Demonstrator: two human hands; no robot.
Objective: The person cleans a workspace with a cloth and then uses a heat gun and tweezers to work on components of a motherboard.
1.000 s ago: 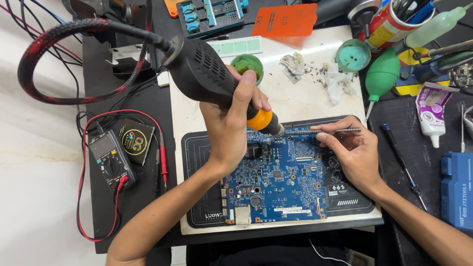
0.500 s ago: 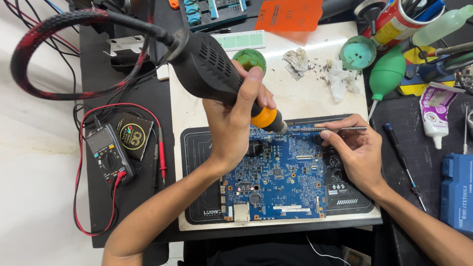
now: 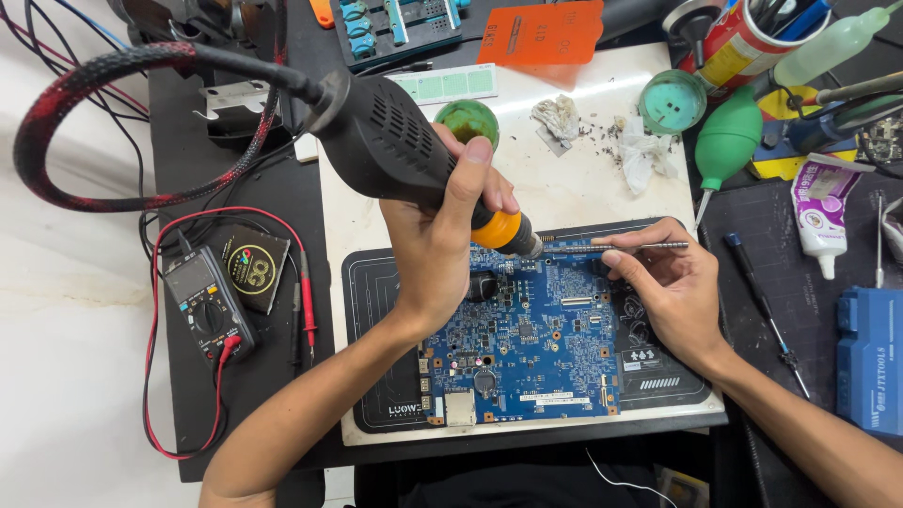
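My left hand (image 3: 440, 246) grips a black hot-air tool (image 3: 395, 150) with an orange collar; its metal nozzle (image 3: 523, 245) points at the top edge of a blue circuit board (image 3: 527, 348). My right hand (image 3: 670, 287) pinches metal tweezers (image 3: 628, 246), whose tips lie at the board's upper edge right by the nozzle. The board rests on a black work mat (image 3: 376, 310), which sits on a white slab (image 3: 564, 179). The tool's braided red and black hose (image 3: 56, 113) loops off to the left.
A multimeter (image 3: 205, 306) with red leads lies left of the mat. Behind the board are a green jar (image 3: 467, 120), crumpled wipes (image 3: 640, 155), a green blower bulb (image 3: 729, 141), a tool cup (image 3: 743, 42) and an orange card (image 3: 550, 33). A glue tube (image 3: 818, 212), screwdriver (image 3: 767, 301) and blue box (image 3: 870, 357) lie right.
Both hands hold nearly the same spot over the board's top edge. The view has shifted slightly, and the hose loop sits a little differently on the left.
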